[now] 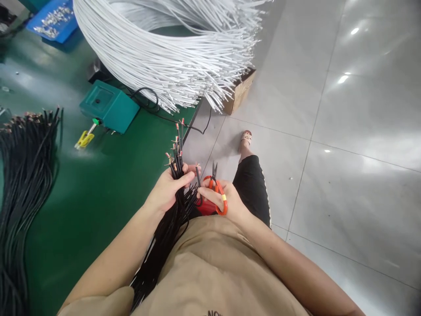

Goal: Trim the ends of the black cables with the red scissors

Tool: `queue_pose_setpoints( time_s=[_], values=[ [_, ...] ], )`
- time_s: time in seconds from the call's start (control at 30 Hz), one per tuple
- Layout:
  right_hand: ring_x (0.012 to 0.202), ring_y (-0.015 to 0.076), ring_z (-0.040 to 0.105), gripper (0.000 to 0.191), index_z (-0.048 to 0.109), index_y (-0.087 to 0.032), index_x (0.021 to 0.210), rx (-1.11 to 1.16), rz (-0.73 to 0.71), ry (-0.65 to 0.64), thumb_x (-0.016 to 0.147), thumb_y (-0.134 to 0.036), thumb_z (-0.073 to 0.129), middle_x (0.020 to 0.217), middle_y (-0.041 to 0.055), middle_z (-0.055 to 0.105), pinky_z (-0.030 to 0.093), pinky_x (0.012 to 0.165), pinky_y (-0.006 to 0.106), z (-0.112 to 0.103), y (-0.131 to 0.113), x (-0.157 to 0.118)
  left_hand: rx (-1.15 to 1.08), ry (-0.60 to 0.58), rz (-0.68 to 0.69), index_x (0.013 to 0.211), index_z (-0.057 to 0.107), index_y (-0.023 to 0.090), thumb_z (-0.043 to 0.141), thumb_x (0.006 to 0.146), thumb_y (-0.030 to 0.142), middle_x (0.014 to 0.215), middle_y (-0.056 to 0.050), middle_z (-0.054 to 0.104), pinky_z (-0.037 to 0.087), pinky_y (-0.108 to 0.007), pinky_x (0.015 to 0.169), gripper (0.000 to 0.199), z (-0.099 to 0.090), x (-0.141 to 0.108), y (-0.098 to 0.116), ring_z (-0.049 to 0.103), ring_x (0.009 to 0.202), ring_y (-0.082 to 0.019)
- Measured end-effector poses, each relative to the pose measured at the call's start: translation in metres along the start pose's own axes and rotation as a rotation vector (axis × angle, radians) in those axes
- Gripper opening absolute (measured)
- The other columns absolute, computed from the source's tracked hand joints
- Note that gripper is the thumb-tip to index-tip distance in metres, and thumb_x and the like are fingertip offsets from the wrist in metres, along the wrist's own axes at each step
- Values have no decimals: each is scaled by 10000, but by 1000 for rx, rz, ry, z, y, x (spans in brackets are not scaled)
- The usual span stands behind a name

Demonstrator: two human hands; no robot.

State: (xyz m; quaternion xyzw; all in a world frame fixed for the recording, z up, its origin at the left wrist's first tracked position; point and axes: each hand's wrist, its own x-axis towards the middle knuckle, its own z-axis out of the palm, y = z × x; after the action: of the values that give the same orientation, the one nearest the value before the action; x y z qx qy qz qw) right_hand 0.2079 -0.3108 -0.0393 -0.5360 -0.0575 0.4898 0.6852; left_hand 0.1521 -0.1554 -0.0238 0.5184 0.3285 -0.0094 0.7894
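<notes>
My left hand [171,186] grips a bundle of black wires [166,232] with bare stripped tips [176,147] pointing up, at the table's front edge. The bundle trails down across my lap. My right hand [222,199] holds orange-handled scissors [217,191], blades pointing up, and pinches a single black wire [198,175] between thumb and fingers just right of the bundle. The two hands are almost touching.
A green table [82,210] carries a teal box-shaped device [110,107], a yellow clip [83,139], a big pile of black wires [23,175] at left and a large coil of white wires [171,48]. A blue parts tray [54,19] and a cardboard box [240,90] stand behind. Grey tiled floor [345,131] lies to the right.
</notes>
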Motion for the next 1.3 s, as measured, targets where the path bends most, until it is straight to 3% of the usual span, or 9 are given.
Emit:
queue_pose_setpoints(
  time_s=[0.17, 0.4, 0.57, 0.83, 1.0, 1.3],
  values=[
    [555, 80, 418, 280, 584, -165, 677, 26, 23, 48, 700, -409, 720, 616, -40, 537, 333, 565, 242, 5, 20, 3, 31, -18, -23, 737, 444, 172, 753, 685, 207, 822, 4, 608, 418, -192, 573, 315, 2, -2, -2, 623, 747, -116],
    [614, 94, 507, 142, 655, -171, 706, -18, -138, 330, 716, -308, 691, 658, -27, 592, 401, 612, 230, -7, 3, 18, 1, -59, 9, 849, 526, 175, 745, 696, 190, 808, 9, 585, 384, -172, 511, 267, 3, -3, -5, 630, 743, -113],
    [593, 93, 561, 66, 678, -179, 758, 20, -155, 252, 739, -231, 642, 623, -34, 614, 437, 603, 224, 0, -10, 20, 34, -18, 25, 1051, 609, 188, 743, 697, 182, 818, 7, 607, 389, -174, 473, 379, 1, -3, -10, 617, 659, -95],
    [553, 120, 602, 147, 646, -180, 766, -12, -88, 228, 736, -323, 665, 607, -19, 639, 482, 560, 243, 9, -15, 18, 59, -72, -29, 1108, 622, 181, 714, 739, 218, 805, 4, 634, 448, -183, 531, 382, 0, -2, -7, 590, 624, -78],
    [527, 105, 582, 119, 625, -174, 687, -73, -124, 235, 738, -280, 639, 558, -29, 606, 486, 582, 238, 10, -19, 18, 56, -97, -67, 1091, 632, 151, 711, 739, 217, 766, -10, 653, 448, -188, 545, 366, 1, -6, -4, 594, 644, -90],
    [509, 105, 572, 171, 580, -179, 642, 82, -36, 209, 760, -297, 614, 546, -24, 585, 465, 533, 234, 15, -15, 17, -55, -136, -120, 1067, 667, 159, 729, 715, 191, 732, -21, 668, 426, -186, 533, 359, -1, -6, -3, 570, 587, -74]
  ],
)
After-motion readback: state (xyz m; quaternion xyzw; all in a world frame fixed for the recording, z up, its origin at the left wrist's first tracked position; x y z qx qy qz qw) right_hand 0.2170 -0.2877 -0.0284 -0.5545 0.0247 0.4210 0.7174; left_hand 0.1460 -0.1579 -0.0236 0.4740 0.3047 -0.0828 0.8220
